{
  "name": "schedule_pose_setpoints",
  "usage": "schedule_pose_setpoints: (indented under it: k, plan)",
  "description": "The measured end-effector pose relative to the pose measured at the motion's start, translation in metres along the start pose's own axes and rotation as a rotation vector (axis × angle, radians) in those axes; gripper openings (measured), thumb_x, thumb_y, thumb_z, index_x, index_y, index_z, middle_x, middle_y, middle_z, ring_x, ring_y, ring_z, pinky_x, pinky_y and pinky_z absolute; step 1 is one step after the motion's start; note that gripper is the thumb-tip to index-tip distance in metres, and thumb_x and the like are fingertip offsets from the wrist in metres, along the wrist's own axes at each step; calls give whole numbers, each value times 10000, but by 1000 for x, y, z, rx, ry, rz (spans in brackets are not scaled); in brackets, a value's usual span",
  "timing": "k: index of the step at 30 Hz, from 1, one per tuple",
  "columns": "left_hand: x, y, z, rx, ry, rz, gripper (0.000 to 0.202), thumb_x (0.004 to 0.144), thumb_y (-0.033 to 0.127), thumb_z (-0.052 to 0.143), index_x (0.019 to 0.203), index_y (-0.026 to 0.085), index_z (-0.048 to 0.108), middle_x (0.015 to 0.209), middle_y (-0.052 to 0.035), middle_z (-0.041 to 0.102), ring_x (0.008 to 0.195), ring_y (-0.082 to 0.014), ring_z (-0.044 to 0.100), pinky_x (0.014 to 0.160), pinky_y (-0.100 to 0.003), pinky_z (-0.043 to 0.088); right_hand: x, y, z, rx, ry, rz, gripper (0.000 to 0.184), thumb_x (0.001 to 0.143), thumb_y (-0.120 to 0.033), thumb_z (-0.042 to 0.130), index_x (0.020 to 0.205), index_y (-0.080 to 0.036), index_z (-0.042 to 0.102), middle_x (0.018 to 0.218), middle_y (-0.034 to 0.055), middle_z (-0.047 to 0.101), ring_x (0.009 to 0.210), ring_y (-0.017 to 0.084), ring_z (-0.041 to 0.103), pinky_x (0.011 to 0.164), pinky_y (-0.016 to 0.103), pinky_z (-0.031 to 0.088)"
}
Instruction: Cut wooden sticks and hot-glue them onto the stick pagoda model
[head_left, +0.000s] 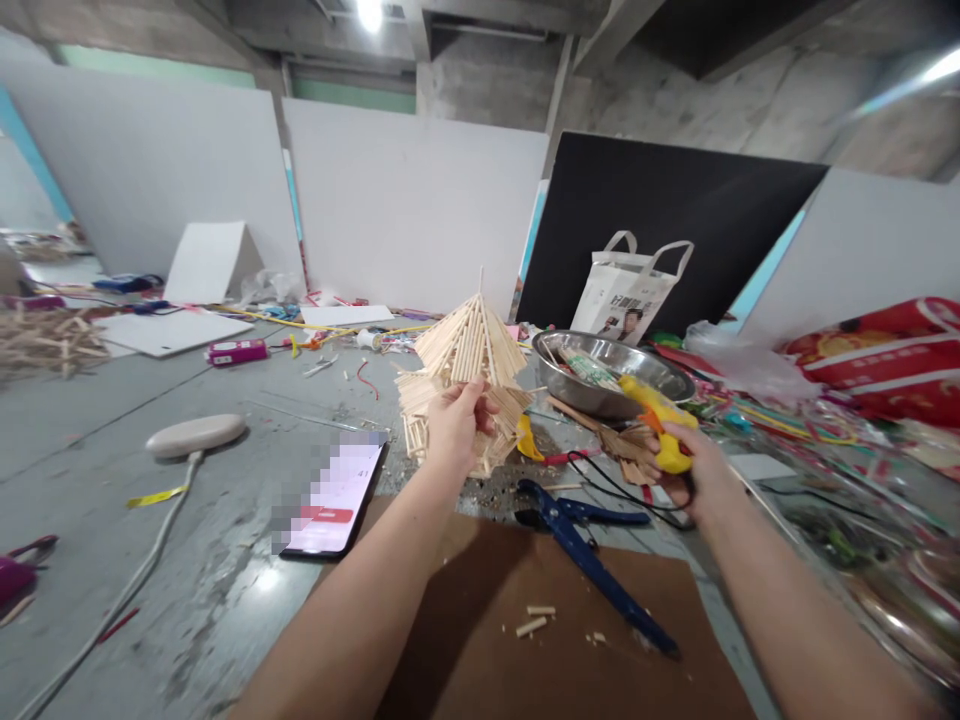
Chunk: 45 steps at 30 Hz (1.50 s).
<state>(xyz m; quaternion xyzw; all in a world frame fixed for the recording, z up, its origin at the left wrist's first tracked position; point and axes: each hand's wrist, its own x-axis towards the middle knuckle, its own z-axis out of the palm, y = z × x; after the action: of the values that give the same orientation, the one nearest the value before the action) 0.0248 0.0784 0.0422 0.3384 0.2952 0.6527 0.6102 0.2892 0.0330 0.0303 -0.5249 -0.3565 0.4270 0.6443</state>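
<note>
A small tower-like model built of thin wooden sticks (474,340), with a pointed roof, stands upright at the middle of the table. My left hand (459,425) is in front of its lower tier, thumb and fingers pinched together. What lies between those fingertips is too small to make out, and the hand hides part of the model. Off to the right, my right hand (701,470) grips a yellow glue gun (671,440) with an orange trigger. Its nozzle points up and left, over the near rim of a metal bowl (551,370), apart from the model.
Blue-handled cutters (600,580) lie on a brown board (480,620) with stick offcuts. A phone (337,500) and a white corded device (196,436) are at left. Black cord (600,485) loops beside the cutters. A paper bag (622,295) stands behind the bowl.
</note>
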Motion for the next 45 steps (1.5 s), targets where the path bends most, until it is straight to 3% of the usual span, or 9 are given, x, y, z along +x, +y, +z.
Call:
schedule_pose_setpoints:
  k: [8,14,17,23,28,32,36,40,45]
  plan:
    - [-2,2,1,14,-6,-3,304,624,406,587,673,111,532,424,39,507,283,-33,386,308,-159,292,-31,-43,60,71,-310,-106,114,661,-300,471,617,-200,440,547,-41,354,438,66,334,395,197,352]
    - [-6,-1,2,48,-5,2,315,636,430,568,680,121,523,427,40,506,286,-35,391,314,-161,280,-41,-60,93,-72,-287,-195,171,670,-282,427,796,-216,523,790,29,550,511,110,472,474,278,410]
    - [-10,-7,4,71,3,27,309,660,441,543,693,136,504,415,51,493,278,-37,379,311,-161,267,-42,-64,103,-118,-348,-257,226,670,-269,455,868,-219,554,891,30,590,464,87,479,467,276,406]
    - [-20,-20,5,181,19,154,290,721,441,481,647,165,432,403,68,462,277,-33,355,302,-150,249,-48,-64,117,-276,-448,-291,194,692,-302,531,862,-215,563,882,25,604,403,64,467,405,249,370]
    - [-28,-26,9,260,-22,155,282,730,433,475,642,170,424,399,72,439,281,-32,338,297,-147,242,-53,-62,123,-482,-458,-357,213,732,-384,511,815,-193,554,684,6,582,356,58,417,369,245,337]
    - [-30,-28,10,292,-48,135,299,725,446,479,635,166,428,399,70,429,287,-29,339,306,-144,249,-49,-56,121,-714,-445,-468,224,753,-412,483,676,-208,535,430,-31,469,367,93,412,377,250,336]
    - [-29,-31,9,310,-59,132,300,726,449,474,635,166,435,401,67,429,290,-33,343,306,-146,249,-45,-51,119,-875,-394,-571,251,747,-395,496,569,-217,486,411,-28,471,410,106,436,416,257,361]
    - [-28,-32,8,333,-63,141,308,722,455,476,627,164,445,409,62,441,295,-33,351,315,-149,255,-45,-49,121,-875,-421,-587,298,748,-403,480,516,-217,469,401,-22,465,411,106,429,402,251,346]
    - [-29,-30,8,323,-67,135,289,727,439,473,628,170,436,398,69,434,287,-36,339,311,-153,248,-45,-47,125,-878,-408,-548,275,758,-429,453,611,-205,511,412,-24,464,415,106,433,388,242,327]
